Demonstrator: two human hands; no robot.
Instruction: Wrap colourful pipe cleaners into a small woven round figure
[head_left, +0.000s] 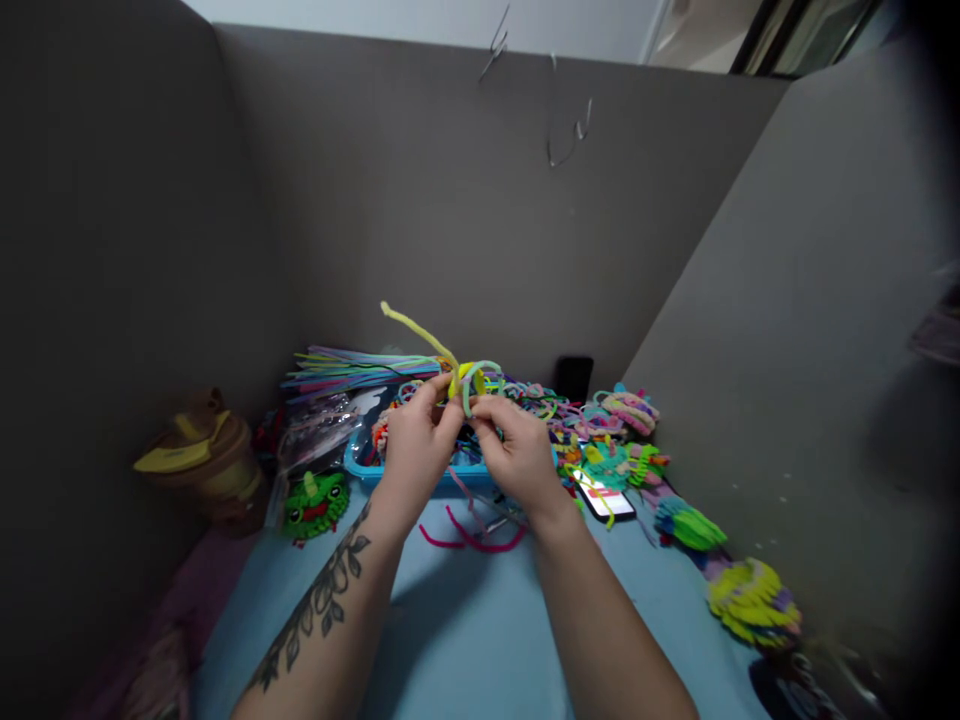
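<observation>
My left hand [420, 440] is closed in a pinch at the base of a yellow pipe cleaner [421, 331], whose free end sticks up to the left. My right hand [521, 450] pinches a mint-green pipe cleaner [485, 366], bent into a loop beside the yellow one. Both sets of fingertips meet in front of my face, above a blue tray [442, 474]. A brighter yellow part shows behind the loop; how the pieces join is hidden by my fingers. Below my hands, magenta pipe cleaners [491, 547] lie on the light blue table [480, 640].
A bundle of pastel pipe cleaners [352, 368] lies at the back left, near a green fuzzy figure [319, 503] and a brown pot-like container [217, 465]. To the right are a lit phone [609, 503] and several fuzzy pieces, including a yellow one [754, 603]. Grey panels [450, 200] enclose the table.
</observation>
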